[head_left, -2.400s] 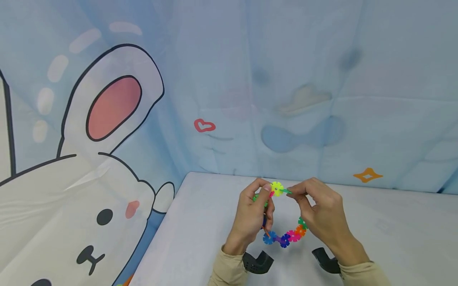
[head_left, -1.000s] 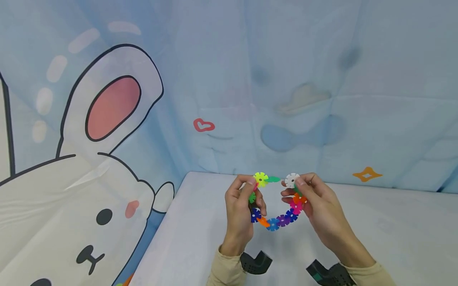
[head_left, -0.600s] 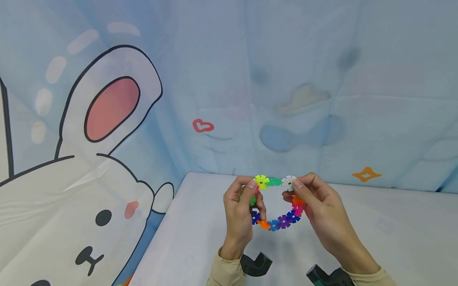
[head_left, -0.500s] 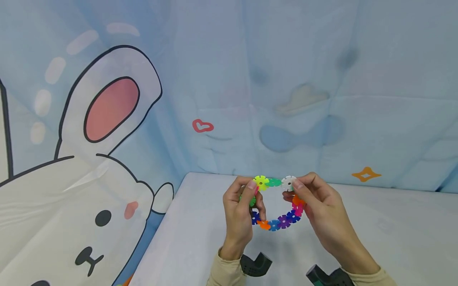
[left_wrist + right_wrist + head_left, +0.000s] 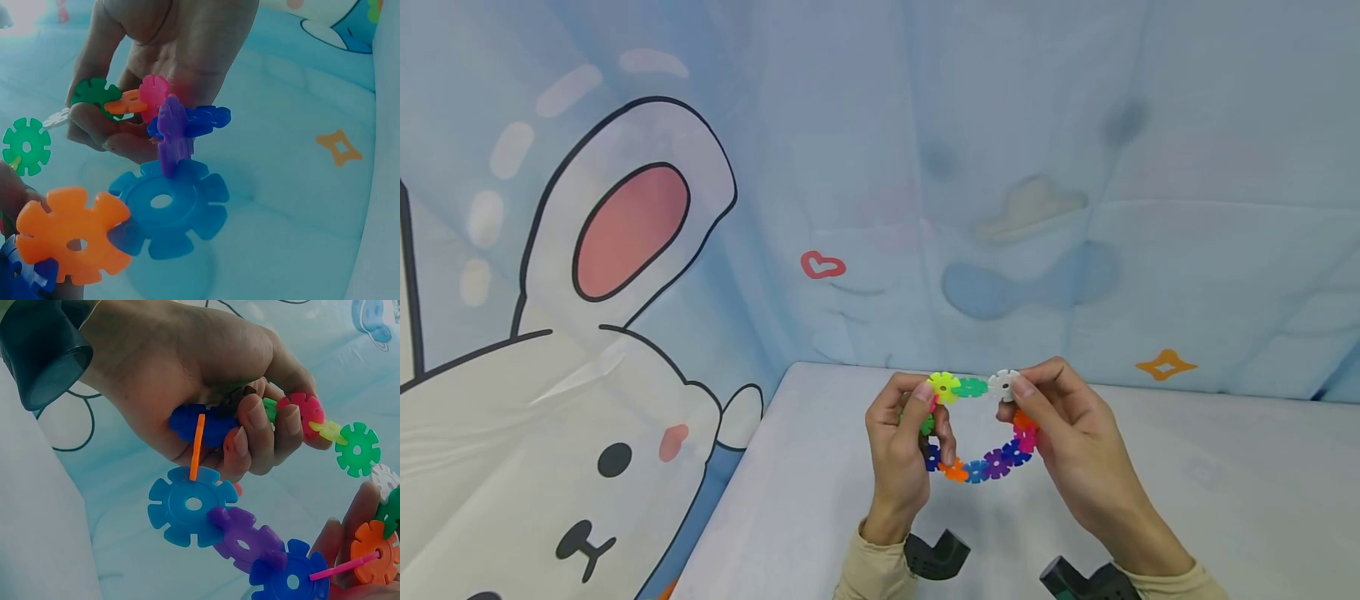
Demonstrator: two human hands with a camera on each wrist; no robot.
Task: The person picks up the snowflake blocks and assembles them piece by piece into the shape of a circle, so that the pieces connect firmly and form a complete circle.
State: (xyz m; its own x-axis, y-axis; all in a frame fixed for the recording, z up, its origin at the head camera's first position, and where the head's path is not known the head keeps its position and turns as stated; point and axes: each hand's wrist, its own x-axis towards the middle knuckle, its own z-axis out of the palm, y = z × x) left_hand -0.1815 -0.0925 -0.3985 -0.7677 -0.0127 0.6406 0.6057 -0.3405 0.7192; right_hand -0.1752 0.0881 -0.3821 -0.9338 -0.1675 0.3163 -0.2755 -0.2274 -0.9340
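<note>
A chain of colourful snowflake-shaped interlocking discs (image 5: 996, 463) is held up in a ring between both hands. My left hand (image 5: 898, 450) pinches it near the yellow disc (image 5: 943, 387), and its fingers curl round the neighbouring pieces. A light green disc (image 5: 972, 387) joins the yellow one. Between thumb and fingers my right hand (image 5: 1078, 442) pinches the white disc (image 5: 1002, 385), whose edge meets the light green disc's edge. The lower arc holds an orange disc (image 5: 72, 234), a light blue disc (image 5: 187, 505) and a purple disc (image 5: 247, 539). Fingers hide parts of both sides.
The white tabletop (image 5: 805, 467) lies below the hands. A blue printed cloth backdrop (image 5: 880, 167) with a cartoon rabbit (image 5: 625, 400) rises behind and to the left. Black wrist-camera mounts (image 5: 938, 556) sit at both wrists.
My right hand let go of the light green disc, took the white disc and brought it left against the green one. The gap between those two has closed; the last half second shows little movement.
</note>
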